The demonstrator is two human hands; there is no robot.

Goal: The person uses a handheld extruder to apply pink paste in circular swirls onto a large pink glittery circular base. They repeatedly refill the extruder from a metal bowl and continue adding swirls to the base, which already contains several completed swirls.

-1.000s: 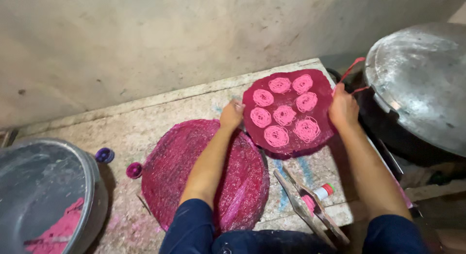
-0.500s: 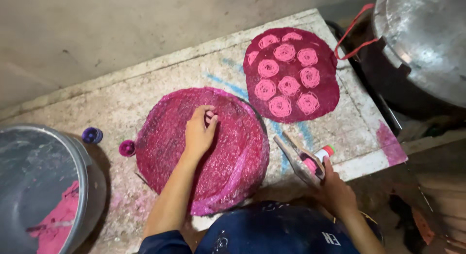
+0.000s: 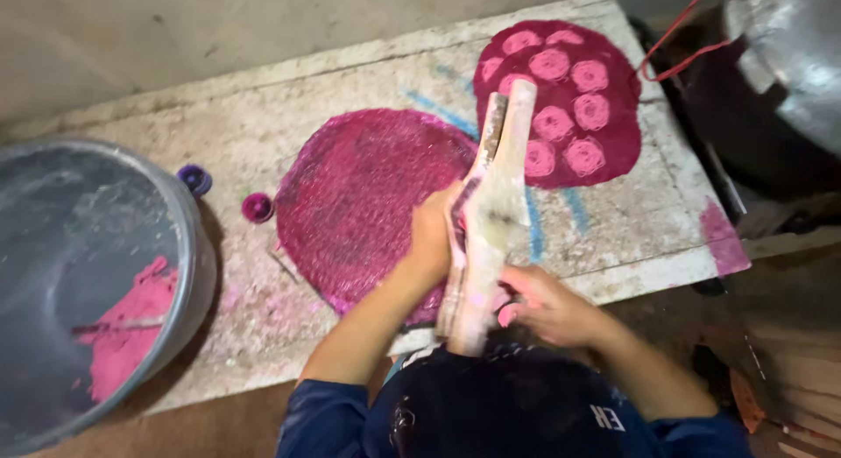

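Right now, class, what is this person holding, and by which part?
A long, pink-stained wooden press tool. The left hand grips its middle from the side; the right hand touches its lower end.

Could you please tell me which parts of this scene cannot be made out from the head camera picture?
- Wooden press: its lower end is hidden between the left hand and right hand; motion blur hides its hinge.
- Empty mat: its near edge is covered by the left forearm.
- Metal basin: cut off by the left and bottom edges.
- Big lid: cut off at the top right corner.
- Two small caps: too small to identify.
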